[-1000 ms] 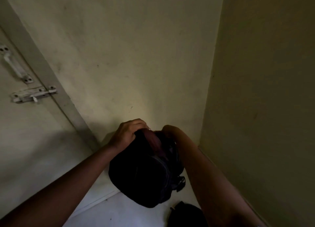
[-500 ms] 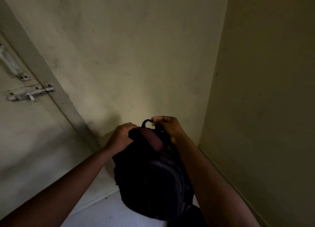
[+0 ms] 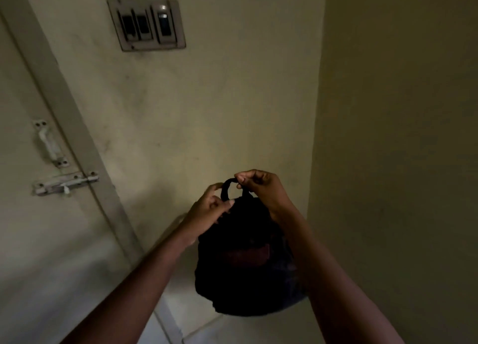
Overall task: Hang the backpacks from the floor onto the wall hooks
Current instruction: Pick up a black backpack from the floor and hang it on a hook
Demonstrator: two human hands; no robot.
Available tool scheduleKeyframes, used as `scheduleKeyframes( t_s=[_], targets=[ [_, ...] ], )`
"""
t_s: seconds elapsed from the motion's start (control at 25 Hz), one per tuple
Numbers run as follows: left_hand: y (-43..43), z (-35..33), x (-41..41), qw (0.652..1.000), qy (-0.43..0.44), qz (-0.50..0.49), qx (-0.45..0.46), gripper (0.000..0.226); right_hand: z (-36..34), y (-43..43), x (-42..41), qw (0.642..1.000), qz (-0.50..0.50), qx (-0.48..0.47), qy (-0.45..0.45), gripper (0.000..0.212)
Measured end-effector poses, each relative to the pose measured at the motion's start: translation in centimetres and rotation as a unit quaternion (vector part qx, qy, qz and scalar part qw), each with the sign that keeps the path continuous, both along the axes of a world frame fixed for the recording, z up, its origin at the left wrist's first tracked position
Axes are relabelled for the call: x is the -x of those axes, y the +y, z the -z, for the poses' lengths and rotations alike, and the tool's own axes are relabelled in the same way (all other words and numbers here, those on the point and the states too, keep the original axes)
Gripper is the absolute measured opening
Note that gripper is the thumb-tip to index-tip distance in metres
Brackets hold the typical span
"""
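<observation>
A black backpack [image 3: 243,271] hangs in the air in front of the wall corner, held up by both my hands. My right hand [image 3: 261,186] pinches the top of its carry loop [image 3: 227,186]. My left hand [image 3: 207,209] grips the loop's left side and the top of the bag. A dull red patch shows on the bag's upper face. No wall hook is in view.
A switch plate [image 3: 146,24] sits high on the cream wall. At the left is a door [image 3: 31,227] with a white handle [image 3: 50,144] and a slide bolt [image 3: 66,183]. The side wall [image 3: 401,162] closes the corner on the right. Pale floor [image 3: 227,330] shows below the bag.
The backpack has been lifted higher and the view has tilted up, bringing the switch plate into sight. My right hand now pinches the raised carry loop; the second bag on the floor is out of view.
</observation>
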State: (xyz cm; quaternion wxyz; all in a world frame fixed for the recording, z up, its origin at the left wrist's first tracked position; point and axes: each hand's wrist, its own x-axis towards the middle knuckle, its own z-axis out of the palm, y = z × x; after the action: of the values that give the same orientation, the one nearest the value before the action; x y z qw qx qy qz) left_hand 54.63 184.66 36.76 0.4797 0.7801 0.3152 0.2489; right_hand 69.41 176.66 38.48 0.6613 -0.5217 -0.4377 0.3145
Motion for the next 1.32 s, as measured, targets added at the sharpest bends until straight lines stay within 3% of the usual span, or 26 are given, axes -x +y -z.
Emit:
scheduleKeyframes(
  t_s=[0.12,0.2,0.36,0.56,0.76,0.88,1.32],
  targets=[
    [-0.5,-4.4,-3.3,0.984,-0.03,-0.089,-0.153,0.021,-4.0,-0.5,-1.0,0.998,0.032,-0.054,-0.019,0.009],
    [-0.1,-8.1,-5.2,0.974,-0.084,-0.071,-0.199,0.023,-7.5,-0.5,-2.6,0.994,0.068,-0.086,-0.023,0.007],
    [1.3,-16.6,-8.5,0.936,-0.143,-0.047,-0.318,0.022,-14.8,0.4,-6.1,0.981,0.116,-0.145,-0.055,0.023],
    [4.4,-25.4,-13.0,0.901,-0.208,-0.061,-0.376,0.019,-22.7,4.1,-10.2,0.962,0.184,-0.184,-0.081,0.023],
    [9.6,-32.9,-17.4,0.84,-0.235,-0.112,-0.476,0.019,-30.4,9.7,-14.0,0.918,0.28,-0.228,-0.162,0.017],
    [13.2,-37.7,-19.8,0.795,-0.255,-0.165,-0.526,0.021,-35.6,13.6,-16.1,0.895,0.299,-0.267,-0.197,0.015],
    [21.3,-54.6,-27.7,0.698,-0.28,-0.239,-0.614,0.029,-52.3,23.3,-23.9,0.811,0.349,-0.376,-0.282,0.023]
  ],
)
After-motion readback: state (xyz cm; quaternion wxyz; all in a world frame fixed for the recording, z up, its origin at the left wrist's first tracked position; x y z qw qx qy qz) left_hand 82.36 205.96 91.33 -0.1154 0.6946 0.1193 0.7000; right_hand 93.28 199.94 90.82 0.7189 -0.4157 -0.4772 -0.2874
